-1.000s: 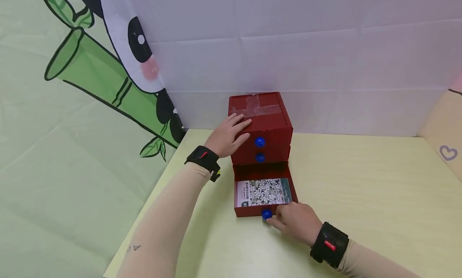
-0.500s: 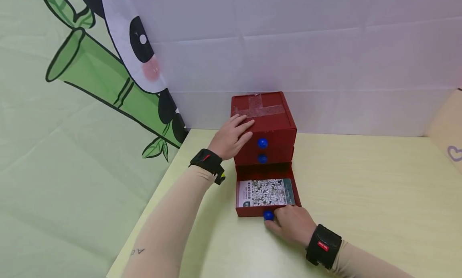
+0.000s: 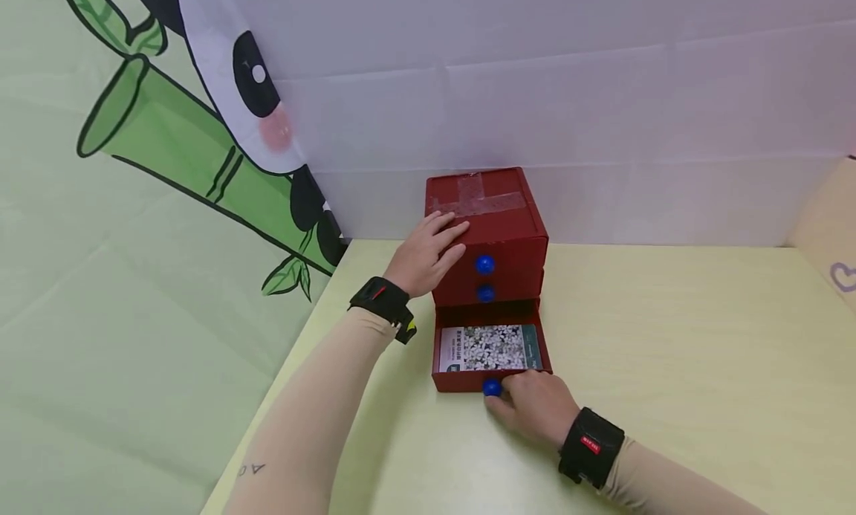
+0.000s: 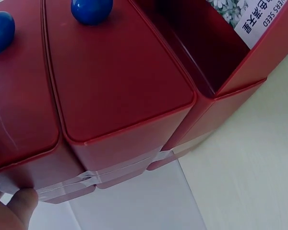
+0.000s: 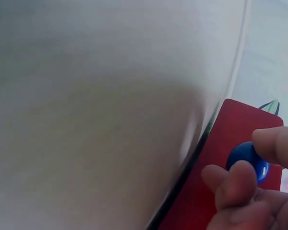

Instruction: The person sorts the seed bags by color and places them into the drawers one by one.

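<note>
A small red chest of drawers [image 3: 511,229] has blue round knobs on its fronts. Its bottom drawer [image 3: 455,382] is pulled out, with a flower seed packet [image 3: 495,348] printed with white blossoms lying flat inside. My right hand [image 3: 538,405] pinches the bottom drawer's blue knob [image 5: 240,154] between thumb and finger, as the right wrist view shows. On the chest's upper left edge rests my left hand [image 3: 423,256], its fingers extended over the top. In the left wrist view, the hand's tip [image 4: 23,206] touches the chest's side; most of that hand is out of frame.
The chest stands on a pale yellow table [image 3: 669,351], close to a whitish cloth backdrop [image 3: 568,76]. A green cloth with a bamboo drawing [image 3: 167,143] hangs at the left. Clear tape [image 3: 475,195] crosses the chest's top.
The bottom drawer has slid slightly inward, with my right hand moving along on its knob. My left hand keeps its place on the chest. The head view shifts a little.
</note>
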Tool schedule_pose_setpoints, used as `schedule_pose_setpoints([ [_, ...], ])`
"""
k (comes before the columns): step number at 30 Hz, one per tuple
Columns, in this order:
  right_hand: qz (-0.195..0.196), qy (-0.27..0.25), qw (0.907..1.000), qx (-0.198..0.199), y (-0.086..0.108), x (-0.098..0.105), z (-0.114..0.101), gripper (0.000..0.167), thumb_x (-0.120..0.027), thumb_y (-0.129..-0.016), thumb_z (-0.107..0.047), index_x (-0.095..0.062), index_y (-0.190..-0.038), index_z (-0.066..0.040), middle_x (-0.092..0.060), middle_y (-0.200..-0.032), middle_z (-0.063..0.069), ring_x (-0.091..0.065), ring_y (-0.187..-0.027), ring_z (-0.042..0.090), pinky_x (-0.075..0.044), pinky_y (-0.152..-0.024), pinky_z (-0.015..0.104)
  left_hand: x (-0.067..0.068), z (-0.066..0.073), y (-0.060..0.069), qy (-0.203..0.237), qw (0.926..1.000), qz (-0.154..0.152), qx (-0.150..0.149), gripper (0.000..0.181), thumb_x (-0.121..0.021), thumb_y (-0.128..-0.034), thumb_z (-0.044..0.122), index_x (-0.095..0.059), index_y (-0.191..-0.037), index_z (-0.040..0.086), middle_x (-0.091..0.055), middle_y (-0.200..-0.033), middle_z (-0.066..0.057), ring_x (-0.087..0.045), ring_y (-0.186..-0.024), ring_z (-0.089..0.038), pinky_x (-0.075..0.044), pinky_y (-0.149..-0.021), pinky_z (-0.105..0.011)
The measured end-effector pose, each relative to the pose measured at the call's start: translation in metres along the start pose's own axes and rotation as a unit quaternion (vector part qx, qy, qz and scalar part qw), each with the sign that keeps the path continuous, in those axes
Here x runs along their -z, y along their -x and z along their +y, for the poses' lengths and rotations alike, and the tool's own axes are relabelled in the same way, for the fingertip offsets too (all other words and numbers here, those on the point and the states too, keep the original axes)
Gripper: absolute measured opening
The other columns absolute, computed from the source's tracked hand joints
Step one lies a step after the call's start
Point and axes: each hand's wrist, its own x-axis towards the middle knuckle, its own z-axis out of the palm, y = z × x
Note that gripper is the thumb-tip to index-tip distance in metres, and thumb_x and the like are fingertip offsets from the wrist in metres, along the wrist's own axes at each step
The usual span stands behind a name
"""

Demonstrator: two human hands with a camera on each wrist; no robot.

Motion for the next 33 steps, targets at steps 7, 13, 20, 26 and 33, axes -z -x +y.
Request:
schedule_pose_setpoints([
  [7, -0.004, -0.009, 0.9999, 0.0, -0.006, 0.006, 0.007, 0.038, -0.07, -0.085, -0.046, -0.056, -0.058, -0.022, -0.039, -0.045, -0.012, -0.039, -0.043, 0.005, -0.03, -0.041, 0.024, 0.0, 0.002, -0.002, 0.005, 1.0, -0.001, 0.006, 0.05, -0.046, -0.1005, 0.038, -0.044, -0.146, 0.018, -0.034, -0.153, -0.008, -0.018, -0.145, -0.025, -0.024, -0.115, -0.041],
  [13, 0.006, -0.019, 0.9998, 0.005, -0.015, 0.008, 0.013, 0.036, -0.072, -0.084, -0.044, -0.059, -0.059, -0.02, -0.039, -0.045, -0.012, -0.04, -0.043, 0.005, -0.03, -0.041, 0.024, 0.001, 0.002, -0.004, 0.007, 0.9999, 0.0, 0.008, 0.05, -0.046, -0.1006, 0.038, -0.043, -0.146, 0.018, -0.033, -0.153, -0.008, -0.018, -0.145, -0.025, -0.024, -0.115, -0.041],
  [20, -0.001, -0.026, 0.9996, -0.004, -0.026, 0.009, 0.019, 0.036, -0.071, -0.084, -0.043, -0.061, -0.061, -0.018, -0.042, -0.048, -0.011, -0.042, -0.046, 0.007, -0.032, -0.042, 0.026, 0.0, 0.003, -0.002, 0.011, 0.9999, 0.0, 0.01, 0.05, -0.047, -0.1003, 0.038, -0.044, -0.146, 0.017, -0.034, -0.153, -0.009, -0.018, -0.145, -0.026, -0.024, -0.115, -0.042],
  [26, -0.009, -0.034, 0.9993, -0.013, -0.039, 0.012, 0.03, 0.031, -0.073, -0.083, -0.043, -0.07, -0.071, -0.014, -0.052, -0.055, -0.01, -0.046, -0.051, 0.01, -0.038, -0.046, 0.028, -0.001, 0.004, -0.004, 0.015, 0.9998, 0.008, 0.01, 0.05, -0.048, -0.1002, 0.036, -0.045, -0.145, 0.016, -0.035, -0.152, -0.009, -0.019, -0.145, -0.026, -0.023, -0.115, -0.042],
  [33, -0.018, -0.036, 0.9991, -0.01, -0.054, 0.016, 0.042, 0.031, -0.072, -0.084, -0.043, -0.07, -0.072, -0.014, -0.051, -0.054, -0.01, -0.047, -0.051, 0.01, -0.038, -0.046, 0.028, -0.003, 0.006, -0.01, 0.015, 0.9996, 0.004, 0.022, 0.05, -0.047, -0.1004, 0.037, -0.044, -0.146, 0.017, -0.034, -0.153, -0.008, -0.018, -0.145, -0.025, -0.023, -0.115, -0.041],
])
